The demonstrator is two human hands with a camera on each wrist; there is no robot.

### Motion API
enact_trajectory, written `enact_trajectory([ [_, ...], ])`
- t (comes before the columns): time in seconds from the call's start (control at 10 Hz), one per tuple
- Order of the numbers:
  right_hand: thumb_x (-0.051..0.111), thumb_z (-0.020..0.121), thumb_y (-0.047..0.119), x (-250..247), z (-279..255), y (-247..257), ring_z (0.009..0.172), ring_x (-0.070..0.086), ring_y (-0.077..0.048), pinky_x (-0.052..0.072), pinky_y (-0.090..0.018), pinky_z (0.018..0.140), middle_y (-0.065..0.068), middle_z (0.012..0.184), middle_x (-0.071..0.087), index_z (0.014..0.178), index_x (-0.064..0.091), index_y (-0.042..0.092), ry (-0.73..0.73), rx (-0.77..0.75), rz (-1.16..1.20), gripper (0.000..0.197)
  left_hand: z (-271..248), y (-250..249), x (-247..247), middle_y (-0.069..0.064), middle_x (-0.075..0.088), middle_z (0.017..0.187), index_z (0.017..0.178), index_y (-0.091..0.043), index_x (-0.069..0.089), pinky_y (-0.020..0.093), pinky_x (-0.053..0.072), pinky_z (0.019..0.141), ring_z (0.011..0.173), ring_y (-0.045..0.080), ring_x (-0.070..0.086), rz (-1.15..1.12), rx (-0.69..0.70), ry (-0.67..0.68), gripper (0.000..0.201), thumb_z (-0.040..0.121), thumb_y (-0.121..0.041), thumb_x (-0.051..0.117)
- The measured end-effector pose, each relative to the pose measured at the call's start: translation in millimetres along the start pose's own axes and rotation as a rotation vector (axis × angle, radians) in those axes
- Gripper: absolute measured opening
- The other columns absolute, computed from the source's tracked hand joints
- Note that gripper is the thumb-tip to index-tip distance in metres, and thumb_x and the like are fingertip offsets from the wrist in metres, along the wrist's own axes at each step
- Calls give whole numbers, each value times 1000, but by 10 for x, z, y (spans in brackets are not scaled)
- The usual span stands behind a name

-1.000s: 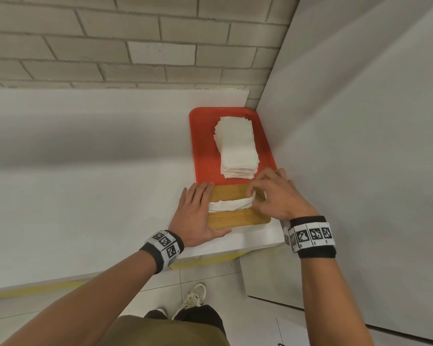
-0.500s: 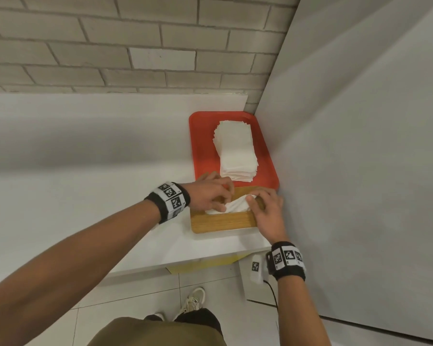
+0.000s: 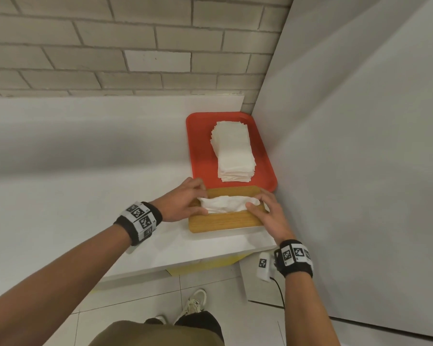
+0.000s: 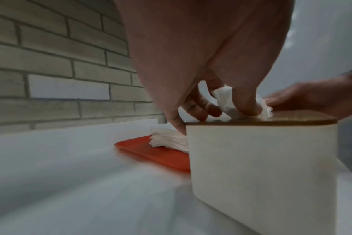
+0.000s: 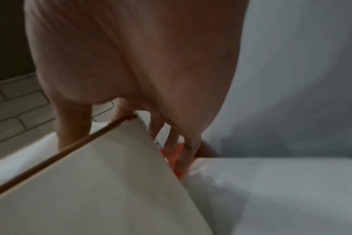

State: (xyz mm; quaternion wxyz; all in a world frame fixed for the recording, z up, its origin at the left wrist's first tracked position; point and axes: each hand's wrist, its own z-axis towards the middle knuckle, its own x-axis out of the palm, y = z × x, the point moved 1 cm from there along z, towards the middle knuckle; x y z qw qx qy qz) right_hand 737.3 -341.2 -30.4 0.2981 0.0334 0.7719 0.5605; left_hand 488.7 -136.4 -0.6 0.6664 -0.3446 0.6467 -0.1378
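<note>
So the tissue box [image 3: 225,222] sits at the tabletop [image 3: 85,196] corner, just in front of the red tray [image 3: 200,151] with the stack of napkins [image 3: 235,153]. Looks mostly done to me: the wooden lid is on and a tissue [image 3: 225,204] already pokes out of the slot. The left hand [image 3: 180,203] pinches its left end between thumb and fingers [image 4: 245,103], and the right hand [image 3: 268,213] lies flat on the lid's right end, holding nothing. What's left is probably just fluffing or tucking it. No brand anywhere, only black-and-white code squares on the wristbands [image 3: 140,218].
</note>
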Motion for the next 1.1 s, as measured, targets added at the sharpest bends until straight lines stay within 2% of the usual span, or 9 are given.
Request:
enact_trajectory([
  [0.2, 82, 85, 54, -131, 67, 177, 140, 53, -10, 43, -53, 119, 21, 142, 61, 88, 70, 28, -78, -186, -20, 29, -154, 51, 218, -13, 65, 114, 99, -29, 73, 39, 47, 98, 108, 18, 53, -183, -78, -294, 18, 92, -45, 78],
  [0.4, 76, 97, 51, 85, -4, -5, 140, 53, -1, 42, -51, 122, 18, 150, 58, 108, 77, 27, -134, -62, 125, 26, -179, 16, 480, -20, 57, 151, 121, -22, 74, 35, 34, 126, 149, 3, 44, -498, -150, -445, 28, 99, -40, 69],
  [0.5, 70, 104, 40, 124, -17, 53, 138, 55, -2, 43, -42, 120, 20, 146, 61, 99, 74, 15, -231, -61, 188, 26, -151, -77, 621, -13, 49, 162, 143, -33, 63, 34, 36, 125, 149, 2, 45, -559, -261, -521, 43, 105, -51, 61],
  [0.6, 63, 109, 33, 91, -1, 154, 130, 63, -7, 46, -36, 112, 15, 135, 70, 100, 68, 10, -269, -78, 235, 25, -91, -169, 731, -10, 50, 162, 137, -37, 56, 42, 50, 115, 130, 7, 63, -564, -306, -526, 37, 105, -56, 55],
  [0.7, 58, 111, 39, 50, 1, 165, 96, 64, -14, 49, -42, 94, -12, 103, 69, 94, 58, 9, -282, -77, 252, 35, -17, -322, 763, -9, 56, 157, 125, -51, 58, 40, 54, 107, 122, 13, 68, -599, -321, -563, 29, 101, -65, 49],
  [0.8, 57, 112, 39, 29, 18, 114, 87, 56, -18, 47, -42, 85, -23, 100, 61, 96, 57, 11, -295, -75, 261, 33, 73, -379, 778, -23, 68, 132, 121, -38, 62, 50, 54, 102, 110, 17, 71, -687, -342, -647, 22, 107, -53, 54],
  [0.9, 56, 113, 35, 26, 37, 91, 89, 59, -13, 47, -38, 86, -12, 98, 66, 98, 59, 16, -315, -56, 277, 25, 116, -454, 696, -17, 75, 118, 103, -24, 61, 51, 51, 103, 105, 7, 67, -753, -353, -708, 12, 111, -32, 56],
  [1.0, 55, 114, 29, 0, 57, 157, 98, 65, -8, 51, -37, 93, 9, 100, 71, 100, 62, 19, -392, -70, 298, 18, 112, -519, 578, -9, 77, 123, 104, -20, 59, 42, 47, 112, 132, 2, 60, -756, -279, -770, 14, 114, -26, 50],
  [1.1, 52, 115, 27, -89, -35, 377, 120, 68, -16, 51, -41, 108, 4, 119, 75, 111, 66, 17, -527, -205, 294, 18, -32, -582, 381, -5, 78, 123, 104, -42, 56, 39, 44, 115, 140, 13, 58, -734, -226, -917, 24, 115, -25, 45],
])
